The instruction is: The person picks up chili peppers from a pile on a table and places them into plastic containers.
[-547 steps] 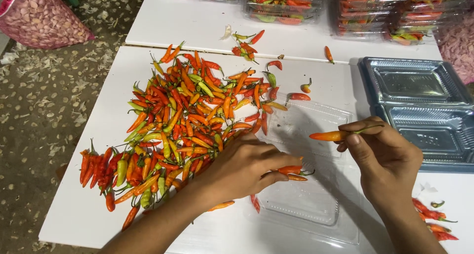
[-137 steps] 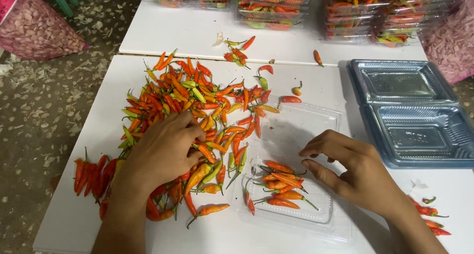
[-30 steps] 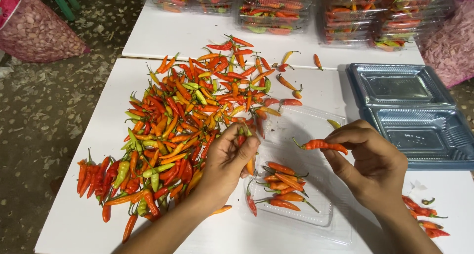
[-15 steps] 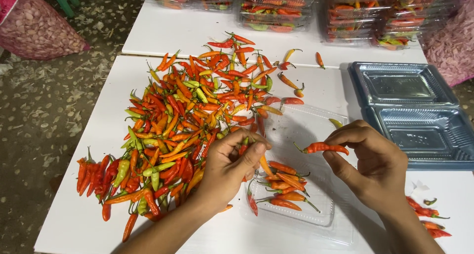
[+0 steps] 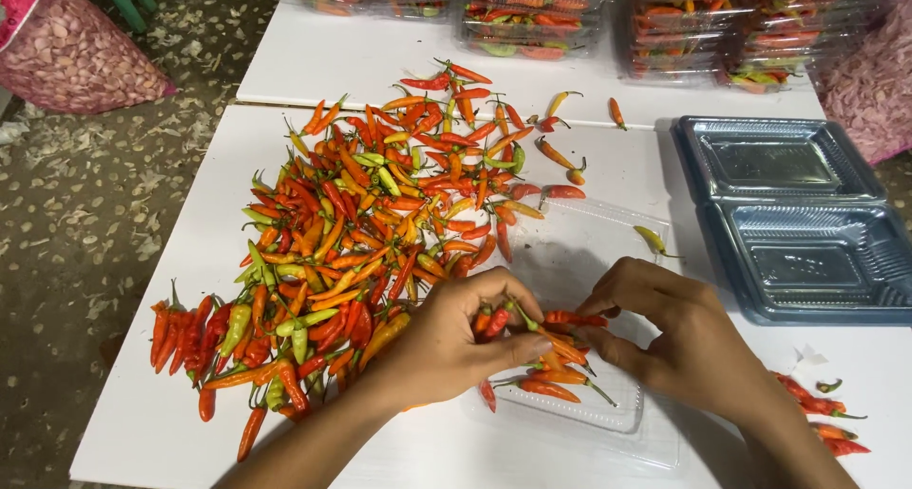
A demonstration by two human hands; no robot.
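Both hands have drawn together since half a second ago, meeting over the clear tray [image 5: 608, 418]. Left hand [image 5: 451, 342] is curled around several chillies [image 5: 496, 320]; right hand [image 5: 679, 342] pinches a red chilli [image 5: 568, 318] at its fingertips. Beyond lies the chilli heap [image 5: 370, 232] on the white worktop [image 5: 190, 261], then stacked blue trays [image 5: 807, 213] and filled packs [image 5: 532, 14].

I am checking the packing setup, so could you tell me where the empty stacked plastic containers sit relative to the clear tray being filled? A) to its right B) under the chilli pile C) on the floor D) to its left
A: the empty stacked containers lie on the white table right of the clear tray.
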